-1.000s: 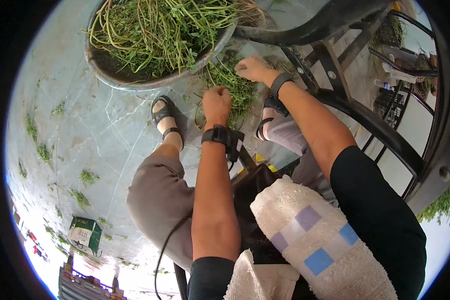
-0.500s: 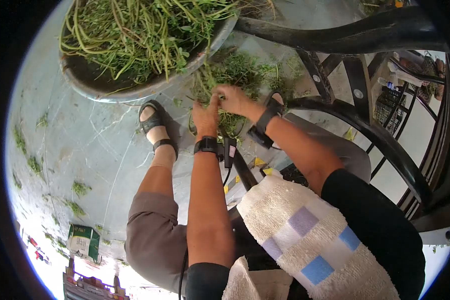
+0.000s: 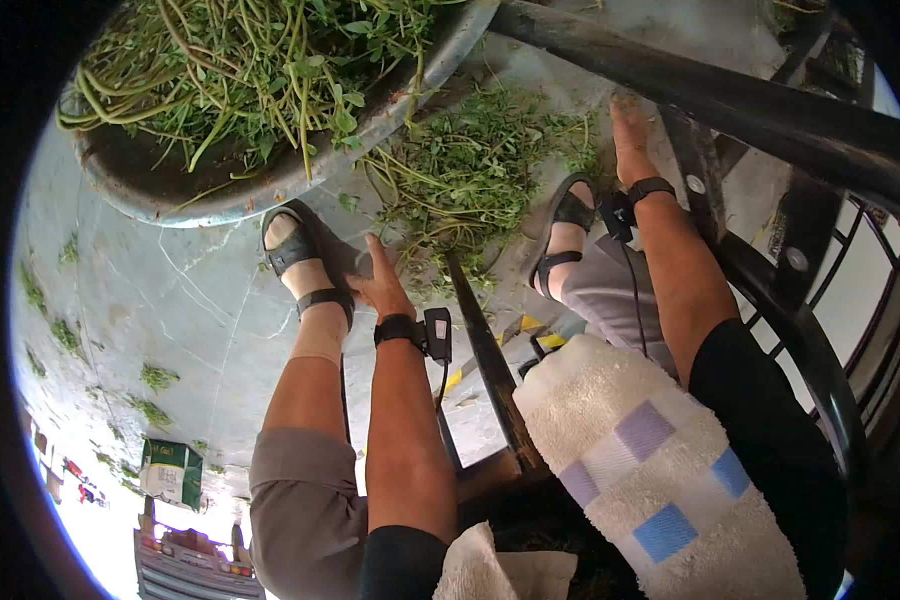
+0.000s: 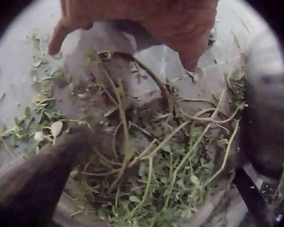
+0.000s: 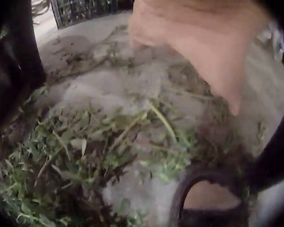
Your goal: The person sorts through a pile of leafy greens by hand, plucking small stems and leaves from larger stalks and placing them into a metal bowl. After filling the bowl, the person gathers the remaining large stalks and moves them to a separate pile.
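Leafy green stems lie in a loose heap on the floor between the feet. My left hand hangs beside the heap's near left edge, its fingers spread and nothing in them. In the left wrist view, long bare stems stretch below the left hand. Farther right, past the right foot, my right hand reaches out low over the floor and appears to hold nothing. The right wrist view has the right hand above scattered leaves, thumb pointing down.
A wide metal basin piled with green stems stands at the upper left. Black chair bars cross the right side. Sandalled feet flank the heap. A towel covers the lap. Small green sprigs dot the floor leftward.
Half a second ago both hands were together over the heap. Since then they have parted: the right hand moved far right, the left drew back with its fingers spread.
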Tool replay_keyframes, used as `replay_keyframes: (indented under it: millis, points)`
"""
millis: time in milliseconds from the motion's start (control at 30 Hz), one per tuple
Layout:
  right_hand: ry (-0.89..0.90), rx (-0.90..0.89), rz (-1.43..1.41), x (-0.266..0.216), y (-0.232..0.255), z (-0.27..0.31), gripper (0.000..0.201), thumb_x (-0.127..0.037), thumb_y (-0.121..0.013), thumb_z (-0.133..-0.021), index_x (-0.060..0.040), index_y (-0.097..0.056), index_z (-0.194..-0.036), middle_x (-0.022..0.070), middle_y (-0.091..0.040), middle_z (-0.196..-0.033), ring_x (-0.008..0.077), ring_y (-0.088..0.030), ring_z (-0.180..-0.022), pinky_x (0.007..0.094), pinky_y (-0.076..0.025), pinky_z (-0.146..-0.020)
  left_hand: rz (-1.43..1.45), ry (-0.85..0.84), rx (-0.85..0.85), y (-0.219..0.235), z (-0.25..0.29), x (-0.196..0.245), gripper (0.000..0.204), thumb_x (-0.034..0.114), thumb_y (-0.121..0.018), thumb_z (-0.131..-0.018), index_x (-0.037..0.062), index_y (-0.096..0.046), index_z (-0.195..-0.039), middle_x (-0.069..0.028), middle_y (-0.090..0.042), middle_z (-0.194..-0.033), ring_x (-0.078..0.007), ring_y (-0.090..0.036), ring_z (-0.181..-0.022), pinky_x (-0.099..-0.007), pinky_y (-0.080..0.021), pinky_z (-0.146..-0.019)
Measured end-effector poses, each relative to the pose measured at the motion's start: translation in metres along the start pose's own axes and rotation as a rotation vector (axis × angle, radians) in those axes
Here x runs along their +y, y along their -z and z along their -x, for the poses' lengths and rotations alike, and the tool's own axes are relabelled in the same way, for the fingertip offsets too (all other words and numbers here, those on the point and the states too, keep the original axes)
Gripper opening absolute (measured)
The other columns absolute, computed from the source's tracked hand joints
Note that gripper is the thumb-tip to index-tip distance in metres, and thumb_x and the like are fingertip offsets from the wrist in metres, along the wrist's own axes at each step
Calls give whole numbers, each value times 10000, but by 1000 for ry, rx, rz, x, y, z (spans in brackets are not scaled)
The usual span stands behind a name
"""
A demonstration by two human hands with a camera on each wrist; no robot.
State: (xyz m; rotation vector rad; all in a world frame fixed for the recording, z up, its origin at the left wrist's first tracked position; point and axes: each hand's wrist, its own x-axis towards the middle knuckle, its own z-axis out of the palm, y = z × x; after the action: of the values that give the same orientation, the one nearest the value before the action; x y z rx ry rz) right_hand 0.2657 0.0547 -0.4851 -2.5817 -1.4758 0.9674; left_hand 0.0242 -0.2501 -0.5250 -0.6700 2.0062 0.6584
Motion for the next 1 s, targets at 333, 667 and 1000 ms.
replay_keyframes:
  millis: [333, 667, 1000]
  points:
    - [161, -78, 241, -12, -116, 92, 752, -628, -516, -780, -313, -243, -1406, 162, 66, -1486, 471, 77, -1327, 733, -131, -941, 250, 307, -219, -75, 38, 53, 1117, 804, -451, -668, 185, 63, -1442, -102, 3, -1497, -366, -210, -1323, -637, -260, -960]
    - [-38, -539, -161, -1, -110, 173, 516, -290, -661, -800, -24, -466, -1196, 171, -546, -1162, 259, -512, -1082, 364, -394, -915, -22, -242, -522, -100, 86, 34, 651, 513, -413, -879, 41, -299, -1311, -219, -350, -1306, -348, -423, -1139, -445, -395, -906]
    - [-42, -1554, -1428, 1, -31, 222, 536, -376, -466, -893, -24, -411, -1293, 152, -473, -1195, 248, -488, -989, 383, -419, -794, 164, -241, -349, -58, 209, 59, 565, 447, -424, -866, -13, -396, -1194, -310, -415, -1130, -448, -414, -1018, -480, -342, -882]
